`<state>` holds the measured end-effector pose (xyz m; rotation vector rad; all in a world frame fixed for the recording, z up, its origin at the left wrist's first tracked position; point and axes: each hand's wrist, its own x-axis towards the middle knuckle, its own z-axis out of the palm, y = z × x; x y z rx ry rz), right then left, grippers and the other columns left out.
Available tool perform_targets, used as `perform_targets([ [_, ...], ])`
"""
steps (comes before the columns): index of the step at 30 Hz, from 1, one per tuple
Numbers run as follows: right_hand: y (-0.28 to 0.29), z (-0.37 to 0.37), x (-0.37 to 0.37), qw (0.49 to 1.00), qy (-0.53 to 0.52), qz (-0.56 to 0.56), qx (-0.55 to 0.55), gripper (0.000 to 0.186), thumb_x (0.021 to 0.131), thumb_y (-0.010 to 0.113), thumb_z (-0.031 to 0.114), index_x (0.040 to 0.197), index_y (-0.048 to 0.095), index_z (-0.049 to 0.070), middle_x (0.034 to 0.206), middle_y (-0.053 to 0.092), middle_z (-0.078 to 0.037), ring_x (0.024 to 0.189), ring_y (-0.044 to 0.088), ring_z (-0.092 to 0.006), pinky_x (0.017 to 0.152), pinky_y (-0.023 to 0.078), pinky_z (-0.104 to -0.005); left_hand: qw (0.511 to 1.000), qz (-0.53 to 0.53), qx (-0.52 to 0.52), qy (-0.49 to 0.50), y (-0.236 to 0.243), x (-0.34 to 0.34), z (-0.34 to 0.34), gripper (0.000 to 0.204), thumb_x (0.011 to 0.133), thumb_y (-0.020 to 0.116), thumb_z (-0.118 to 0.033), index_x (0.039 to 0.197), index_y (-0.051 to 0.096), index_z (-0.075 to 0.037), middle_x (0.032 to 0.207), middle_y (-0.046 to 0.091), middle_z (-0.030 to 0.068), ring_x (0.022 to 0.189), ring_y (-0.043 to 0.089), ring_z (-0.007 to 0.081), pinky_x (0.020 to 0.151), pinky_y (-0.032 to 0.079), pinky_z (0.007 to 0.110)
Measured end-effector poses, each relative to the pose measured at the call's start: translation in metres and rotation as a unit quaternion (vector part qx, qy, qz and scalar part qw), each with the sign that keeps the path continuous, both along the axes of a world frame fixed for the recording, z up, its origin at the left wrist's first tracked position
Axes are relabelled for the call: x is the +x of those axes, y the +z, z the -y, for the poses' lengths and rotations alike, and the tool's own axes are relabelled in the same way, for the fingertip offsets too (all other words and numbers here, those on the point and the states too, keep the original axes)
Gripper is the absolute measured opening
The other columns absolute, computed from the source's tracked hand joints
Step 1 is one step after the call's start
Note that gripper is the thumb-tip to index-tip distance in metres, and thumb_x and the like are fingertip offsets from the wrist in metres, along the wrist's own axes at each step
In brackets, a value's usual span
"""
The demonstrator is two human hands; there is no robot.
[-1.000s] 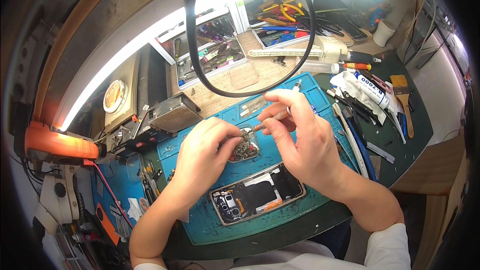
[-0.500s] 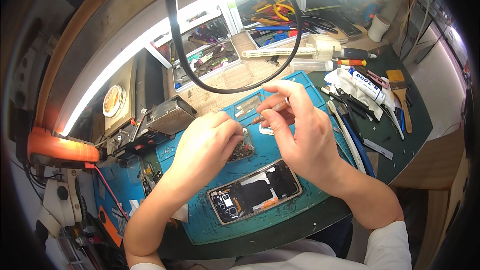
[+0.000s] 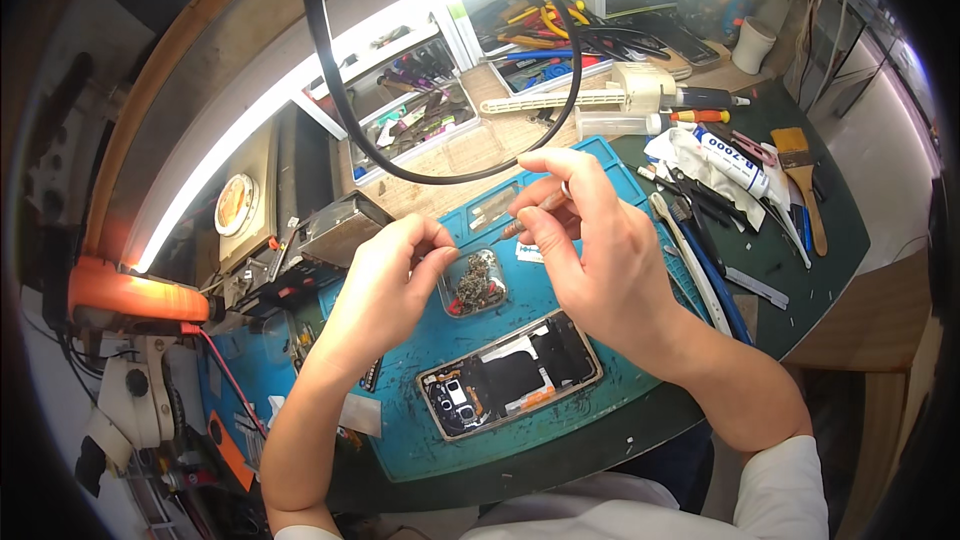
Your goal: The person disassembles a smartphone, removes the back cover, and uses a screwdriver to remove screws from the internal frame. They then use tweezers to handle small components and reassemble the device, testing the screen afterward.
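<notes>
A slim, copper-coloured metal screwdriver [image 3: 513,229] is held, in the head view, by the half-curled right hand [image 3: 610,255] above the blue mat [image 3: 400,458]. The left hand [image 3: 385,280] is loosely pinched beside the clear plastic tray [image 3: 500,300]; its contents cannot be told. Small silver metal parts [image 3: 479,280] could be scattered if the tray were knocked.

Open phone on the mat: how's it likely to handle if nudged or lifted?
The phone lies flat on the blue mat, so it should slide rather than roll or tip. Straight edges and no visible bend suggest it's stiff. With its insides exposed, it's probably fragile to careless contact.
</notes>
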<state>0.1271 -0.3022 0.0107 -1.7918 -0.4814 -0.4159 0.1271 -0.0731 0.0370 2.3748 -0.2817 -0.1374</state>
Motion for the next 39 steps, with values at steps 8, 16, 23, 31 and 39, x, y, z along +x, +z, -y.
perform_targets([
  [8,0.004,-0.004,-0.006,0.989,0.091,-0.064,0.096,0.033,0.103,0.065,0.002,0.135,0.055,0.0,0.096,0.076,-0.015,0.085,0.078,-0.0242,0.073,0.061,-0.0347,0.923,-0.168,-0.332,0.101,-0.008,-0.026,-0.026,0.033,0.099,0.078,-0.006,0.129,0.064,0.0,0.108,0.078,0.0097,0.097,0.075,0.0163,0.077,0.058,0.027],
  [16,0.019,-0.003,-0.02,0.946,0.206,-0.164,0.19,0.034,0.107,0.061,0.002,0.139,0.052,-0.004,0.107,0.074,-0.013,0.093,0.077,-0.0175,0.084,0.063,-0.032,0.796,-0.282,-0.523,0.121,-0.018,-0.067,-0.053,0.035,0.097,0.081,-0.007,0.127,0.066,0.0,0.115,0.078,0.0149,0.101,0.077,0.0217,0.086,0.064,0.031],
  [23,0.018,-0.004,-0.022,0.932,0.243,-0.169,0.209,0.036,0.107,0.061,0.003,0.141,0.05,-0.003,0.108,0.073,-0.013,0.093,0.076,-0.0176,0.084,0.064,-0.0317,0.781,-0.296,-0.538,0.115,-0.016,-0.083,-0.053,0.032,0.095,0.083,-0.007,0.122,0.065,-0.004,0.105,0.077,0.0074,0.094,0.075,0.0174,0.083,0.062,0.029],
  [31,0.014,-0.011,-0.032,0.938,0.263,-0.161,0.16,0.037,0.106,0.063,0.002,0.141,0.053,0.001,0.106,0.075,-0.01,0.092,0.076,-0.0157,0.08,0.061,-0.0283,0.898,-0.146,-0.409,0.078,-0.016,-0.098,-0.035,0.03,0.097,0.079,-0.001,0.125,0.068,0.0,0.106,0.075,0.0043,0.097,0.073,0.0119,0.087,0.06,0.028],
  [39,0.006,-0.014,-0.032,0.962,0.251,-0.072,0.084,0.038,0.108,0.064,0.006,0.144,0.051,0.002,0.106,0.075,-0.012,0.086,0.074,-0.014,0.078,0.062,-0.0275,0.959,-0.046,-0.271,0.073,-0.012,-0.108,-0.028,0.028,0.097,0.078,0.001,0.124,0.069,0.001,0.104,0.074,0.0042,0.097,0.071,0.0101,0.088,0.058,0.026],
])
